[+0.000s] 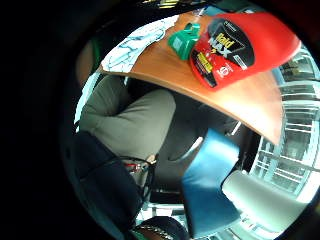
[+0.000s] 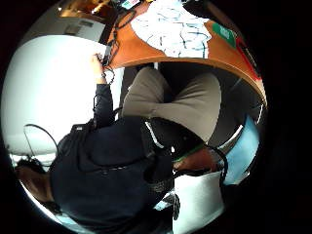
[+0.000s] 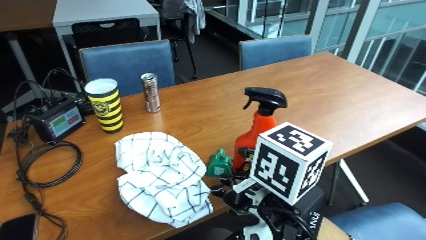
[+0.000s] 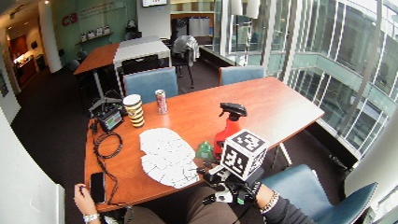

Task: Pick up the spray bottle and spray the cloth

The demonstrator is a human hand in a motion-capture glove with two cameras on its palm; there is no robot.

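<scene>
Nearby, green object [image 3: 219,163] between cloth [image 3: 163,176], spray bottle [image 3: 261,127]; perhaps touching.

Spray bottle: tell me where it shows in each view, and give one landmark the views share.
Little finger side palm view: the spray bottle looms large on the table's edge, beside a small green object.
Thumb side palm view: only a red sliver at the table's edge.
Outside view: upright right of the cloth.
Wide outside view: upright near the table's front edge.
Shared landmark: the white checked cloth.

Open-plan office — long wooden tables [image 4: 267,100], blue chairs [image 4: 148,81], glass walls [image 4: 336,70]
</scene>
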